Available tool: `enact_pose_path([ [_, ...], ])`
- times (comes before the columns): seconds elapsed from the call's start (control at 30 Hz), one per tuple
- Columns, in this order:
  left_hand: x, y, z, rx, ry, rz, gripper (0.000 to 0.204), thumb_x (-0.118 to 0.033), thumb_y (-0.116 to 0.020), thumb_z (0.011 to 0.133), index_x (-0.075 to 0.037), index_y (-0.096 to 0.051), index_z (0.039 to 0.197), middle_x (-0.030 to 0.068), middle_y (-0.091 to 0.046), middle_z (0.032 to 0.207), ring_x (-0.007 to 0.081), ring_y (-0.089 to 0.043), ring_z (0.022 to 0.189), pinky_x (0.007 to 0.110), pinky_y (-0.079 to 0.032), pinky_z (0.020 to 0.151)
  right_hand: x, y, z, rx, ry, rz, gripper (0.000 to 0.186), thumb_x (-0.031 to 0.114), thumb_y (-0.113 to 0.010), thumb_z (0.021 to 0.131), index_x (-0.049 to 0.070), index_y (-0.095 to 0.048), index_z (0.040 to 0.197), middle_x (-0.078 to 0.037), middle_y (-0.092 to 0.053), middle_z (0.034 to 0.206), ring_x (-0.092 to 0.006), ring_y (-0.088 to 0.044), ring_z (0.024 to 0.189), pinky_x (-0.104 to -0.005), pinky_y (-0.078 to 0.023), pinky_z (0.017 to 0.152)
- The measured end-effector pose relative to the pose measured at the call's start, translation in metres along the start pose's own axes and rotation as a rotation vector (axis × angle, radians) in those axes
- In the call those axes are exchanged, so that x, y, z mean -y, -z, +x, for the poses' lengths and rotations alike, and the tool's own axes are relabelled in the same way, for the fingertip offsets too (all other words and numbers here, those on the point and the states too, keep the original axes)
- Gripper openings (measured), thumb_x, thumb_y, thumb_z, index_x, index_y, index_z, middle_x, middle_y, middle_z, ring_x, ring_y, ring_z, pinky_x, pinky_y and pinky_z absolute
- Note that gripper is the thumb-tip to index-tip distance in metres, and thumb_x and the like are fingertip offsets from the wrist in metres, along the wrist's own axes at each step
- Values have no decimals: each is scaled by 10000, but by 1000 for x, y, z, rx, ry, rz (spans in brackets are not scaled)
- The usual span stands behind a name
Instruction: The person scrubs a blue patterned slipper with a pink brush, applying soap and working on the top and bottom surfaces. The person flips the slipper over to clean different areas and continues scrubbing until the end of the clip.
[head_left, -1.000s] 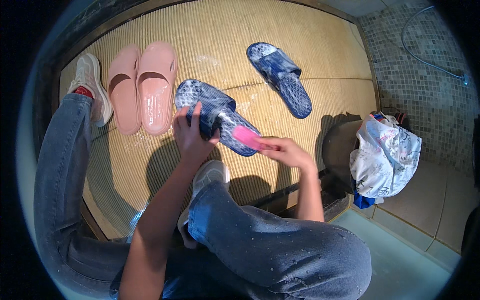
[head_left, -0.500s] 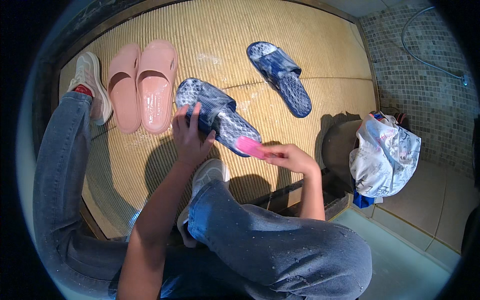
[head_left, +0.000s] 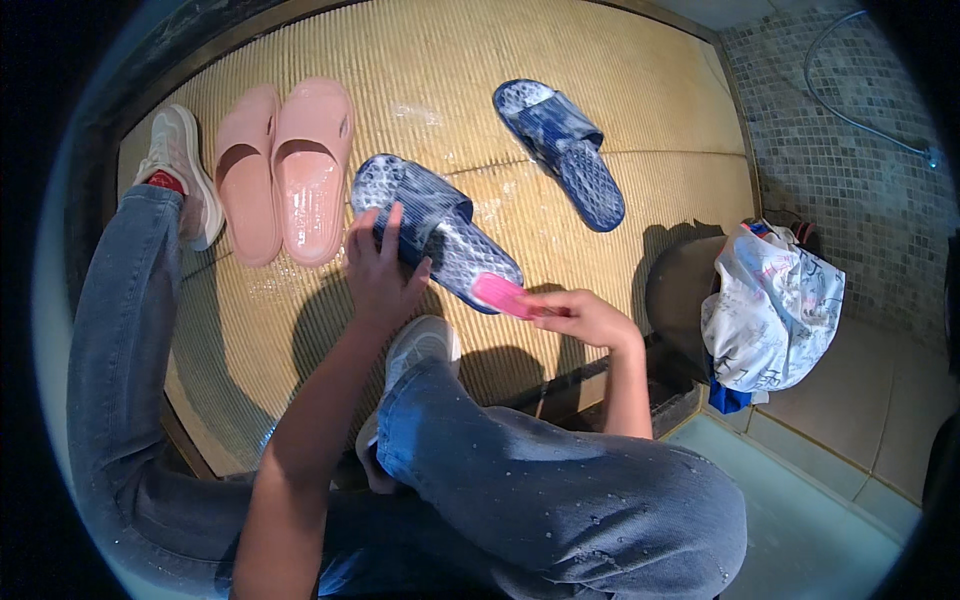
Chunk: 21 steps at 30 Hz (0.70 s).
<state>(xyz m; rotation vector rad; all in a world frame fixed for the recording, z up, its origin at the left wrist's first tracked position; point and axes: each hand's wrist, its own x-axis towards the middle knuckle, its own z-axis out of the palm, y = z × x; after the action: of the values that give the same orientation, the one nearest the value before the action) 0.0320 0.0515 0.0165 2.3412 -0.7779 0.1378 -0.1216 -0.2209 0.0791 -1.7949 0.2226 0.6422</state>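
A navy blue slide slipper (head_left: 432,208) with white foam on its ridged strap and textured footbed lies on the ribbed mat in front of me. My left hand (head_left: 382,275) holds it at its near side, thumb and fingers against the edge and strap. In my right hand (head_left: 585,316) a pink scrub brush (head_left: 498,294) is pinched by one end, its other end resting on the slipper's foamy heel. The bristles are hidden from sight. Farther right lies the matching blue slipper (head_left: 568,150), also foamy, with neither hand on it.
A pair of wet pink slippers (head_left: 312,190) lies to the left, beside my shoe (head_left: 180,170). The yellowish ribbed mat (head_left: 430,50) spans the raised floor. At the right, white printed cloth (head_left: 770,305) drapes over a dark rounded object. Behind it, a hose (head_left: 850,115) hangs along a mosaic wall.
Almost nothing differs. The pink brush stays at the slipper's heel and looks sharper now. Both hands keep their places, and the view has shifted very slightly.
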Motion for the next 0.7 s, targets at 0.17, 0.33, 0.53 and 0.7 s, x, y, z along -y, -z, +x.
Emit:
enact_pose_path([
  [0.17,1,-3,0,33,8,-7,770,-365,-666,812,-54,-375,1453,262,-385,1353,458,-393,1242,536,-311,1052,42,-78,64,-339,135,-446,355,241,-647,918,153,-633,1262,-176,-684,836,-234,-649,654,-350,-522,644],
  [0.33,3,7,-1,56,8,-18,754,-373,-654,823,-52,-379,1448,264,-380,1362,457,-389,1248,535,-302,1059,27,-31,20,-46,-4,-115,408,149,-645,933,170,-595,1337,-111,-719,1022,-140,-640,856,-287,-509,802],
  [0.53,-1,4,1,8,5,7,750,-403,-651,808,-51,-413,1426,254,-400,1345,449,-406,1216,541,-319,1035,16,2,-1,9,-91,71,396,112,-663,917,109,-612,1309,-61,-685,1166,-129,-615,995,-303,-497,879],
  [0.7,-3,-1,1,1,13,1,759,-409,-663,787,-59,-427,1418,244,-415,1329,445,-420,1193,537,-331,1026,44,-60,75,-429,110,-633,400,313,-621,906,264,-606,1303,-153,-675,767,-324,-659,652,-427,-522,605],
])
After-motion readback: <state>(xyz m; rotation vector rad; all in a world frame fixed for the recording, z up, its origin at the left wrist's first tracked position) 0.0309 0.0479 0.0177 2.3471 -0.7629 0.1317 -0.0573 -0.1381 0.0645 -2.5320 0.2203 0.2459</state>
